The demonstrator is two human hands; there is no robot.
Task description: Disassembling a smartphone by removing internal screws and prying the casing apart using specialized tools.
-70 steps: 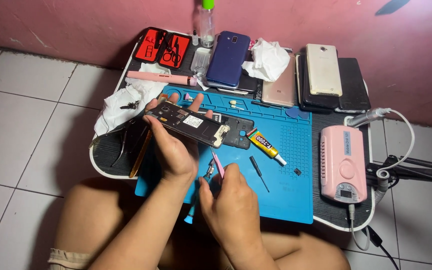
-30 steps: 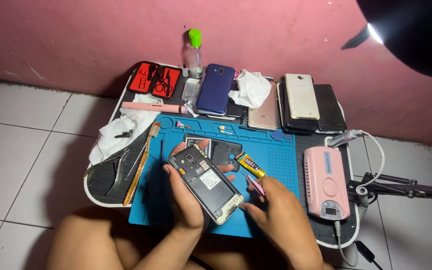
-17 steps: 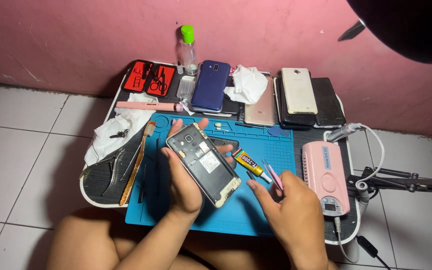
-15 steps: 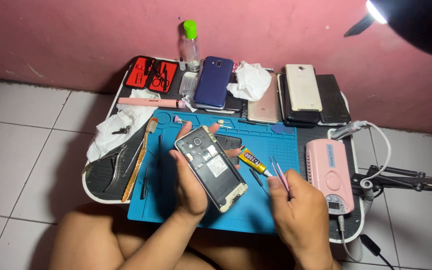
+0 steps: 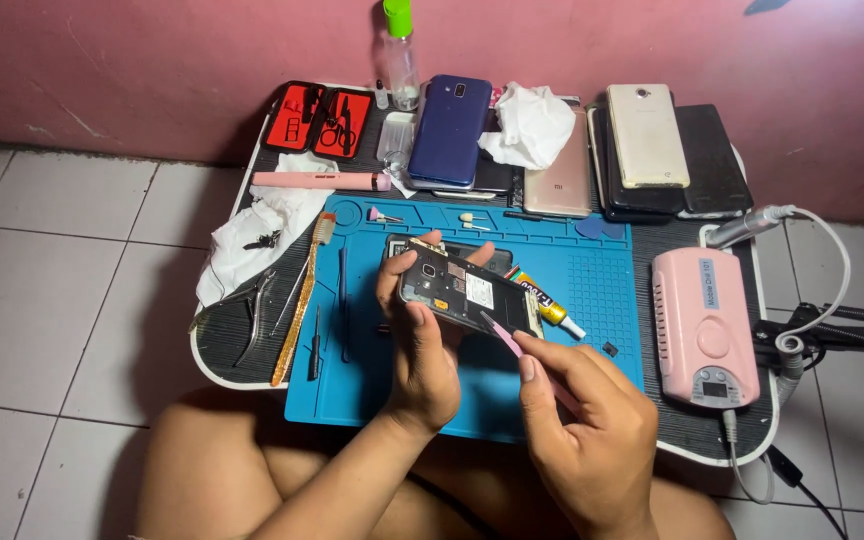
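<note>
Blue silicone covered the middle of our bench [image 5: 242, 360], and above that mat [image 5: 592, 290] our left hand [image 5: 422, 350] gripped an opened phone [image 5: 467, 295] by its edges, circuit side up, tilted slightly. Our right hand [image 5: 587, 430] pinched pink tweezers [image 5: 512, 340], their tip touching the phone's lower edge. A small glue tube [image 5: 550, 308] lay just beside the phone on the mat. Along the back edge sat a dark blue phone [image 5: 449, 130], a crumpled white tissue [image 5: 530, 125] and a gold phone [image 5: 648, 135]. To the right stood a pink drill unit [image 5: 704, 325]; a red tool case [image 5: 317, 120] lay at the far left.
</note>
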